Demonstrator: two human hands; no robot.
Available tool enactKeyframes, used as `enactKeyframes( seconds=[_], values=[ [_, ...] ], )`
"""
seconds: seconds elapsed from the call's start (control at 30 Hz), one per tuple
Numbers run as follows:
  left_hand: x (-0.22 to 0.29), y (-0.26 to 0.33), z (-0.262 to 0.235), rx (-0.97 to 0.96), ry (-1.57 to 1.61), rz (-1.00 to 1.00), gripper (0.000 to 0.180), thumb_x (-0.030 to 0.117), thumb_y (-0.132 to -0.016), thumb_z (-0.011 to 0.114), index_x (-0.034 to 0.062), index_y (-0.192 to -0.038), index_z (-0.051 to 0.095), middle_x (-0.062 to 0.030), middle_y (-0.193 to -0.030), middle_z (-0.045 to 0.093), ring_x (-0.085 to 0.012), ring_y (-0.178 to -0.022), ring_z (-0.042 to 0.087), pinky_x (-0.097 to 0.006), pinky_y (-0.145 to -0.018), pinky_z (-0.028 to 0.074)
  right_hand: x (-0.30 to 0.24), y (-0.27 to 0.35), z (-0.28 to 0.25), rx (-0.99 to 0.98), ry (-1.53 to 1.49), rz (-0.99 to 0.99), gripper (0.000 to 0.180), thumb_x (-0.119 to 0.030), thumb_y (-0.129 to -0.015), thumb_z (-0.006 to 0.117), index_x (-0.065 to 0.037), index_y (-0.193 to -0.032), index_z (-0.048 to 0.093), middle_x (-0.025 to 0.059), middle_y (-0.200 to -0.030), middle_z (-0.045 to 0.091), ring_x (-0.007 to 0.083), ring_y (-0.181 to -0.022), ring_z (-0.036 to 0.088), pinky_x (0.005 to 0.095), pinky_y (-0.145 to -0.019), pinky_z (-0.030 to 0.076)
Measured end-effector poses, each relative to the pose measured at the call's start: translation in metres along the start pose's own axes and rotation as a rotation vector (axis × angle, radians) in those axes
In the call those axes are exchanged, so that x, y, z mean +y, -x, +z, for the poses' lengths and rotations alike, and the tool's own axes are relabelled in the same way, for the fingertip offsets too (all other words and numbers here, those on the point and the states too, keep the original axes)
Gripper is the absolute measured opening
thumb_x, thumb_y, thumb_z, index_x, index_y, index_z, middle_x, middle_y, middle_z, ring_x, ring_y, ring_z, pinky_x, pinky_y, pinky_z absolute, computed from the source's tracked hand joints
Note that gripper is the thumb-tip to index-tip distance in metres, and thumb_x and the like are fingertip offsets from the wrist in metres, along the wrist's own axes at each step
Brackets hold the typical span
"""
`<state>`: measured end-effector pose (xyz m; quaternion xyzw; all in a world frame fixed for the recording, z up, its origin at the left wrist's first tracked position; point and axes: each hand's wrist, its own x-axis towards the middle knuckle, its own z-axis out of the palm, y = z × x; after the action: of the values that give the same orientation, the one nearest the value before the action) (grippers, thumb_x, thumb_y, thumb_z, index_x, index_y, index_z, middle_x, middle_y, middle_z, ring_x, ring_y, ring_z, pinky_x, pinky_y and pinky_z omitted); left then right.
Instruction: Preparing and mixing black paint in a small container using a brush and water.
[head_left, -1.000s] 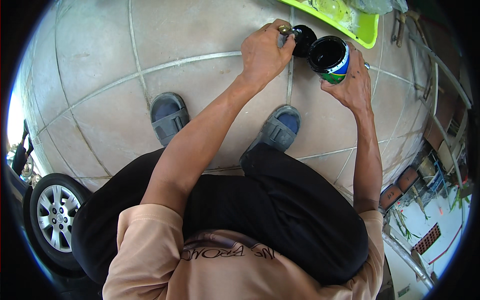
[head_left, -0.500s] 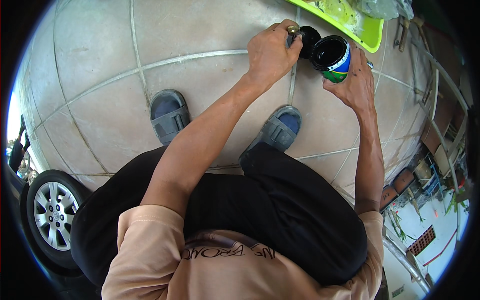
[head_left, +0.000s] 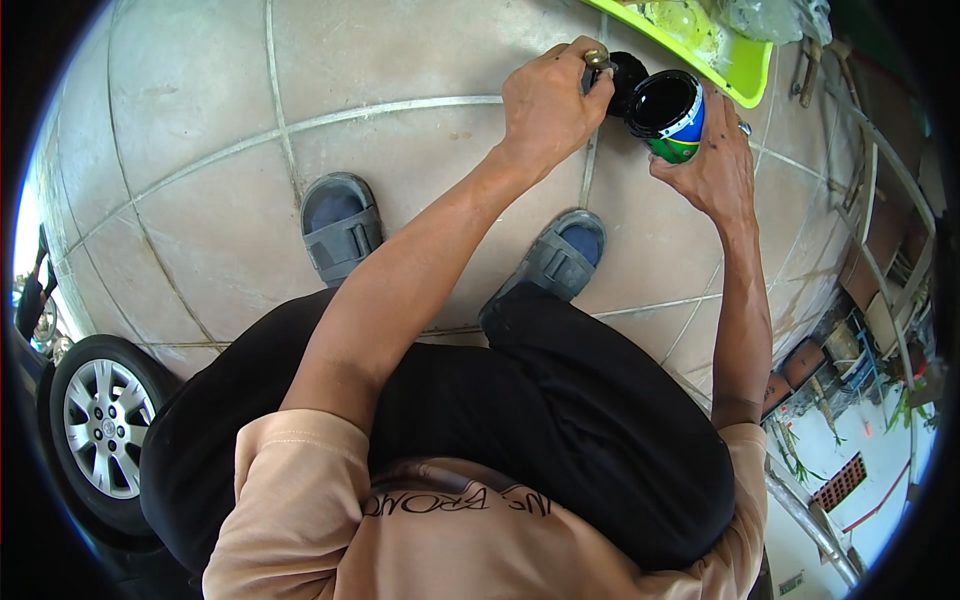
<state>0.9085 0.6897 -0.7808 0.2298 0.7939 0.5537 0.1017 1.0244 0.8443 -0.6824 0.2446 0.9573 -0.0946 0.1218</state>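
Your right hand (head_left: 712, 165) grips an open green can (head_left: 672, 112) of dark liquid. Your left hand (head_left: 548, 98), fisted around a small tool (head_left: 597, 60), has moved toward one o'clock, closing on the can.

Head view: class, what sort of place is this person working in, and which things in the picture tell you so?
Probably an outdoor yard or driveway beside a house. The ground is large paved tiles, a parked car's wheel shows at lower left, and the hands hold an open can of dark liquid near a lime-green tray.
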Motion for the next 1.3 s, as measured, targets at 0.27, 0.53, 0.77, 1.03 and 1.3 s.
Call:
enactKeyframes(
  seconds=[0.27,0.53,0.77,1.03,1.3],
  values=[
    [-0.003,0.001,-0.004,0.005,-0.012,0.001,0.020,0.024,-0.085,0.074,0.0101,-0.100,0.073,-0.0051,-0.052,0.054,-0.0187,-0.044,0.052,-0.034,-0.051,0.044,-0.004,-0.003,0.000,0.003,0.013,0.000,0.103,-0.027,-0.055,0.085,-0.001,-0.146,0.043,0.0252,-0.138,0.055,0.0408,-0.122,0.060,0.0496,-0.101,0.050],
    [-0.001,0.001,-0.004,-0.003,-0.010,0.004,0.020,0.024,-0.085,0.074,0.0104,-0.101,0.073,-0.0055,-0.052,0.053,-0.0193,-0.045,0.054,-0.035,-0.051,0.044,-0.003,-0.004,0.001,0.018,0.063,-0.015,0.104,-0.028,-0.054,0.086,-0.002,-0.146,0.043,0.0236,-0.137,0.056,0.0396,-0.120,0.062,0.0504,-0.100,0.051],
    [0.000,0.000,-0.006,0.006,-0.008,0.011,0.019,0.023,-0.085,0.074,0.0098,-0.099,0.073,-0.0058,-0.052,0.054,-0.0187,-0.044,0.053,-0.034,-0.051,0.044,-0.007,-0.004,0.000,0.020,0.087,-0.008,0.101,-0.023,-0.059,0.084,-0.004,-0.148,0.042,0.0232,-0.129,0.060,0.0415,-0.115,0.062,0.0493,-0.099,0.051],
    [0.005,0.000,-0.012,-0.079,-0.011,-0.066,0.018,0.020,-0.086,0.073,0.0082,-0.099,0.071,-0.0117,-0.086,0.073,-0.0316,-0.073,0.071,-0.041,-0.066,0.054,-0.006,-0.006,0.000,0.004,0.087,-0.004,0.101,-0.024,-0.058,0.084,-0.004,-0.148,0.042,0.0224,-0.128,0.060,0.0409,-0.114,0.062,0.0496,-0.100,0.051],
    [-0.003,0.000,-0.007,0.014,0.005,0.019,0.019,0.022,-0.086,0.075,0.0095,-0.099,0.073,-0.0057,-0.052,0.053,-0.0180,-0.044,0.052,-0.033,-0.050,0.043,-0.011,-0.005,-0.007,-0.015,0.096,-0.006,0.100,-0.025,-0.059,0.083,-0.003,-0.147,0.042,0.0227,-0.127,0.060,0.0414,-0.115,0.061,0.0492,-0.100,0.050]
  ],
)
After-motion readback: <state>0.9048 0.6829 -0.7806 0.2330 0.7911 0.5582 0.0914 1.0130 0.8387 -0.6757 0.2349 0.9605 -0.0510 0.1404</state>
